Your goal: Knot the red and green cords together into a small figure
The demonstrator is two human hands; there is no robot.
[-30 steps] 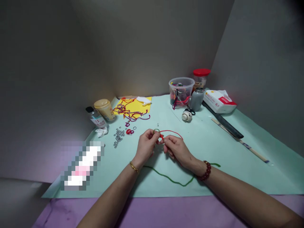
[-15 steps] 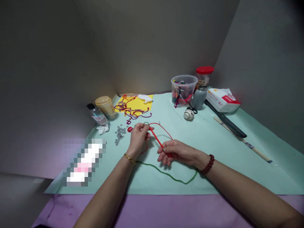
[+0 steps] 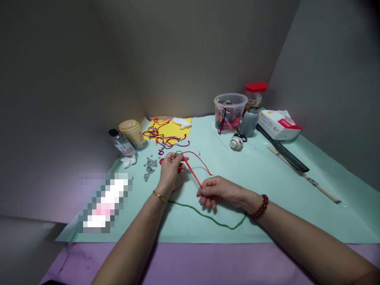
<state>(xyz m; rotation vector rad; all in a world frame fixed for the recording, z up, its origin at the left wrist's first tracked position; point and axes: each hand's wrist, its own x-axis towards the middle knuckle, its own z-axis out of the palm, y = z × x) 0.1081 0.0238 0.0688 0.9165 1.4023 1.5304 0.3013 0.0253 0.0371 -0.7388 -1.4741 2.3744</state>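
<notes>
A red cord [image 3: 192, 172] stretches taut between my two hands. Its upper end is pinched in my left hand [image 3: 171, 168], where a small loop of green cord [image 3: 204, 214] also shows at the fingertips. My right hand [image 3: 218, 190] pinches the lower end between thumb and finger, the other fingers loosely curled. A slack red strand arcs from the left fingertips over to the right hand, and another hangs below the left hand. The green cord's long part curves across the mat beneath both hands. Left of my left hand lie several small metal rings [image 3: 150, 168].
Purple cords [image 3: 169, 142] lie over a yellow sheet [image 3: 185, 134] at the back. A bottle [image 3: 122, 144] and a lidded cup [image 3: 132, 133] stand left. Back right are a tub of cords [image 3: 230, 113], a grey flask [image 3: 249, 122], a tape roll [image 3: 236, 143] and tissues [image 3: 279, 125].
My left hand has shifted slightly left, and the red cord between my hands looks a little longer. The right hand stays nearly in place, its fingers slightly more closed.
</notes>
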